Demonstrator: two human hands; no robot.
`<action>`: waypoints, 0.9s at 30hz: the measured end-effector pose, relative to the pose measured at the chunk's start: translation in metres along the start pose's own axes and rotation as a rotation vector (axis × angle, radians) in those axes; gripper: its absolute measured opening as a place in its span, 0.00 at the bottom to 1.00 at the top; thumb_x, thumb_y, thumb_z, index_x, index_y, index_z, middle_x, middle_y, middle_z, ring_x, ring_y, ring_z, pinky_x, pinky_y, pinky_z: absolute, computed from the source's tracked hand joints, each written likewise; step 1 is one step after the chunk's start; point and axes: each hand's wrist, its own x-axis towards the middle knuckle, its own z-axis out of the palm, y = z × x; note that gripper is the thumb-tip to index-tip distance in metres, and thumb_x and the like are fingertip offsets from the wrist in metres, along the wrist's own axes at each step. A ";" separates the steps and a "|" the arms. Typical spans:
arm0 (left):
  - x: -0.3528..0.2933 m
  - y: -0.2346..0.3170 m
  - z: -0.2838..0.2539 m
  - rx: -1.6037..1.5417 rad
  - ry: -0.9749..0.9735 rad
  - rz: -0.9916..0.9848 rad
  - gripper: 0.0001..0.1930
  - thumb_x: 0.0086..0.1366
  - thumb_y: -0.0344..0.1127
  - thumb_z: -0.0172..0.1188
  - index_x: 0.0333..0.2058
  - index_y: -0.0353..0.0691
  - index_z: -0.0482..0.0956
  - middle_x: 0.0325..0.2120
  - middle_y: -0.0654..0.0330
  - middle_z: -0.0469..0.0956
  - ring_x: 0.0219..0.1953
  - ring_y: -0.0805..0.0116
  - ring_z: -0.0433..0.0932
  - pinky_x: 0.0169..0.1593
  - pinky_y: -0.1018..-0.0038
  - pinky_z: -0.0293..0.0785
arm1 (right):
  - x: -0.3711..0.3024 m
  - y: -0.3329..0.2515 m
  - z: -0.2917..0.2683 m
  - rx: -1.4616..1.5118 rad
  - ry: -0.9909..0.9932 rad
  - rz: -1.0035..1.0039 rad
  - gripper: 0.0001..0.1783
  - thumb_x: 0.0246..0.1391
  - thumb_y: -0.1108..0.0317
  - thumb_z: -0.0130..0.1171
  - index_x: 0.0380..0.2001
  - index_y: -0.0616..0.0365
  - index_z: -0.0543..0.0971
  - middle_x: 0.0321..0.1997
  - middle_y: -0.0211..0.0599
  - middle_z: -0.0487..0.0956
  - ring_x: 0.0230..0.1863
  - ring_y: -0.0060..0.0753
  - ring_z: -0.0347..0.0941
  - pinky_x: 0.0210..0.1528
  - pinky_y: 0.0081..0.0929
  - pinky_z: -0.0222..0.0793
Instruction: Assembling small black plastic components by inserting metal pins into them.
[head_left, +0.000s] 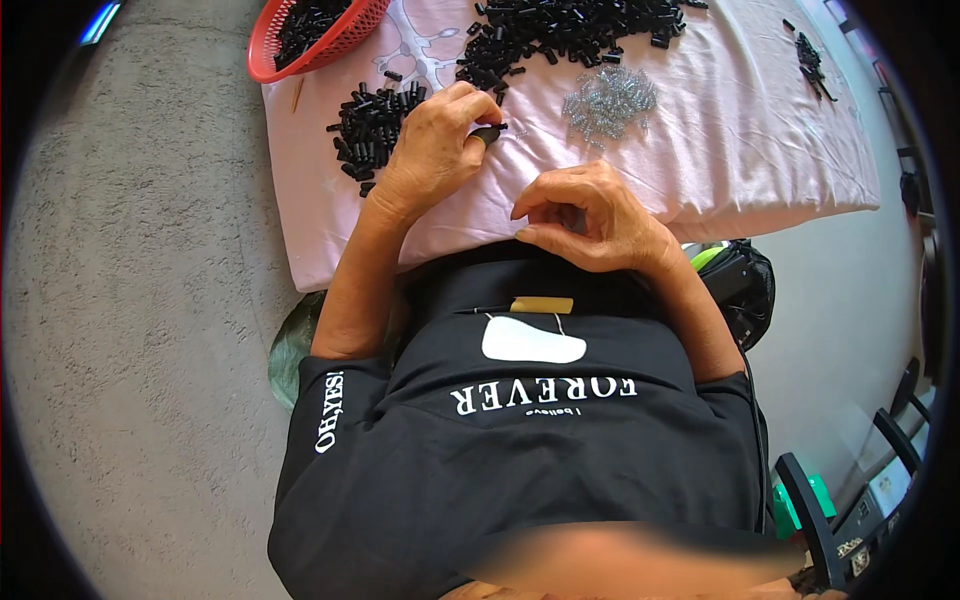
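Left hand [432,146] pinching a small black piece [491,132] over the worktop [740,130]!
Its fingers grip that piece between the smaller black pile [366,138] and the silvery pile [608,104]; the right hand [598,218] curls nearby, fingertips apart, and whether it holds anything, I can't tell. A slack pinch could drop the piece; a brushing left wrist could scatter the black pile.

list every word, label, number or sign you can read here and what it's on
Black shirt, chest: large white capitals, upside down in view; wording not copied here.
Same chest: smaller white line, wording likewise not copied.
Left sleeve: white capitals, likewise not copied.
Black tubes, clear beads: none visible.
Objects along right rim: too small to read.
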 end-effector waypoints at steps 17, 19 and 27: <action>0.062 0.010 0.024 0.042 0.180 0.126 0.17 0.51 0.19 0.53 0.41 0.37 0.80 0.35 0.54 0.80 0.38 0.54 0.81 0.45 0.64 0.77 | 0.000 0.003 0.002 0.018 0.002 -0.009 0.07 0.48 0.73 0.67 0.32 0.61 0.82 0.24 0.33 0.79 0.19 0.26 0.70 0.23 0.24 0.64; 0.077 0.009 0.028 0.047 0.218 0.090 0.15 0.50 0.22 0.59 0.38 0.42 0.83 0.39 0.55 0.79 0.43 0.52 0.79 0.49 0.60 0.76 | 0.000 0.002 0.001 0.031 -0.021 0.015 0.07 0.48 0.73 0.67 0.32 0.61 0.82 0.24 0.34 0.79 0.20 0.26 0.71 0.23 0.24 0.64; 0.111 0.022 0.038 0.148 0.245 0.339 0.16 0.49 0.21 0.59 0.38 0.39 0.82 0.39 0.52 0.76 0.47 0.49 0.74 0.53 0.60 0.71 | -0.001 0.005 0.001 0.038 -0.005 -0.009 0.07 0.49 0.72 0.67 0.33 0.61 0.82 0.25 0.34 0.79 0.20 0.26 0.71 0.24 0.24 0.64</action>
